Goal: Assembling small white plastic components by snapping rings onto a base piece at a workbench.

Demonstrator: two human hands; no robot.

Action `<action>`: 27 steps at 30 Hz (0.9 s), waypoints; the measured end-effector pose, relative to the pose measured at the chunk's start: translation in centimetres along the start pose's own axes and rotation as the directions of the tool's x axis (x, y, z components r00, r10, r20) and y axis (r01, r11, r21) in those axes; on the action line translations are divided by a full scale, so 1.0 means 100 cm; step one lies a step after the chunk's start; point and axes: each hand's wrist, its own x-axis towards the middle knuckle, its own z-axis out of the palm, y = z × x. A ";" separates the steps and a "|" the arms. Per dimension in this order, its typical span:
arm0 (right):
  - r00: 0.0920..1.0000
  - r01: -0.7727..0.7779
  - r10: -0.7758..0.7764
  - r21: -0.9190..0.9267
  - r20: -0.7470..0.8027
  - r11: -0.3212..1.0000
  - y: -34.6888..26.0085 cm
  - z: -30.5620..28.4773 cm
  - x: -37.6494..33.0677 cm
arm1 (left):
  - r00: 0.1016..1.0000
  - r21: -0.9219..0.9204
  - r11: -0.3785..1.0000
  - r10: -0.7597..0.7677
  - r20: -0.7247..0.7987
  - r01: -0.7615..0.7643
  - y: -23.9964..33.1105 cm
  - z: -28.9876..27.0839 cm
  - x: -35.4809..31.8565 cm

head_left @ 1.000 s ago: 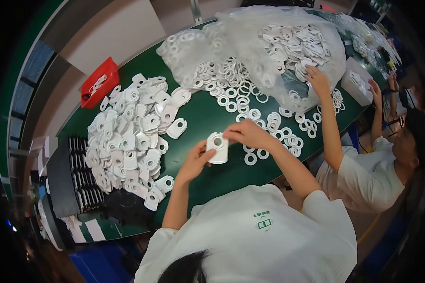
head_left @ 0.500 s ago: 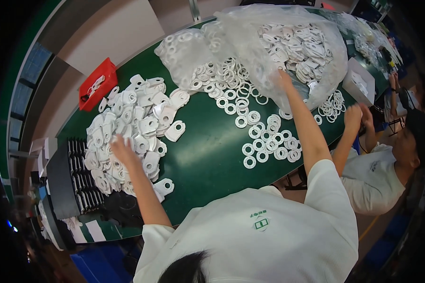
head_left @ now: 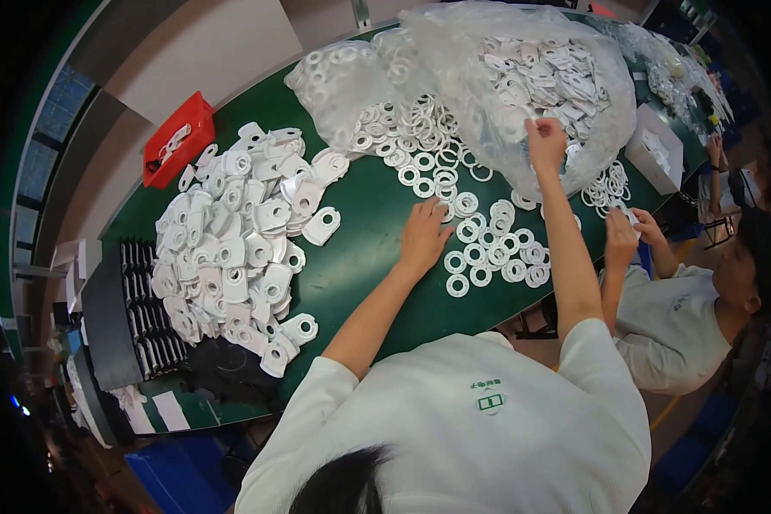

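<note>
Over the middle of the table, my left hand [head_left: 423, 236] reaches down with thumb and fingers apart. Its fingertips touch a white ring [head_left: 446, 211] at the edge of the scattered rings. My right hand [head_left: 546, 146] is at the near side of a large clear plastic bag [head_left: 454, 68], fingers bent together in a pinch on a white plastic part whose outline is partly hidden. Behind it in the bag lie many flat white plastic parts [head_left: 548, 81]. Loose white rings [head_left: 499, 248] spread between and below my hands.
A heap of white holed plates [head_left: 231, 231] covers the table's left side, near a red bin [head_left: 178, 141] and a black slotted rack [head_left: 150, 313]. A second clear bag of rings [head_left: 338, 94] lies at the back. On the right, a white box [head_left: 654, 150] stands near a co-worker's hands [head_left: 630, 230].
My left hand has moved right, from the plate heap to the rings. My right hand has shifted slightly right at the bag, and its fingers now look pinched. The co-worker's hands have lowered.
</note>
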 end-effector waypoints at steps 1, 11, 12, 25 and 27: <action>1.000 0.002 -0.002 -0.004 -0.002 1.000 -0.018 -0.013 -0.007 | 1.000 -0.004 1.000 0.002 0.000 -0.002 -0.005 0.005 -0.002; 0.810 -0.586 0.417 0.541 0.412 0.603 -0.112 -0.050 -0.152 | 0.839 -0.539 0.746 -0.530 -0.123 0.392 0.025 -0.040 -0.001; 0.770 -0.636 0.483 0.550 0.416 0.541 -0.116 -0.050 -0.158 | 0.816 -0.672 0.641 -0.571 -0.094 0.371 0.032 -0.051 -0.003; -0.315 -0.890 0.161 -0.233 0.935 -0.391 -0.142 -0.032 -0.219 | 0.976 -0.542 0.832 -0.196 -0.096 0.114 0.055 -0.102 -0.032; -0.318 -0.899 0.135 -0.253 0.938 -0.357 -0.141 -0.031 -0.219 | 0.888 -0.617 0.663 -0.437 0.141 0.424 0.043 -0.107 -0.041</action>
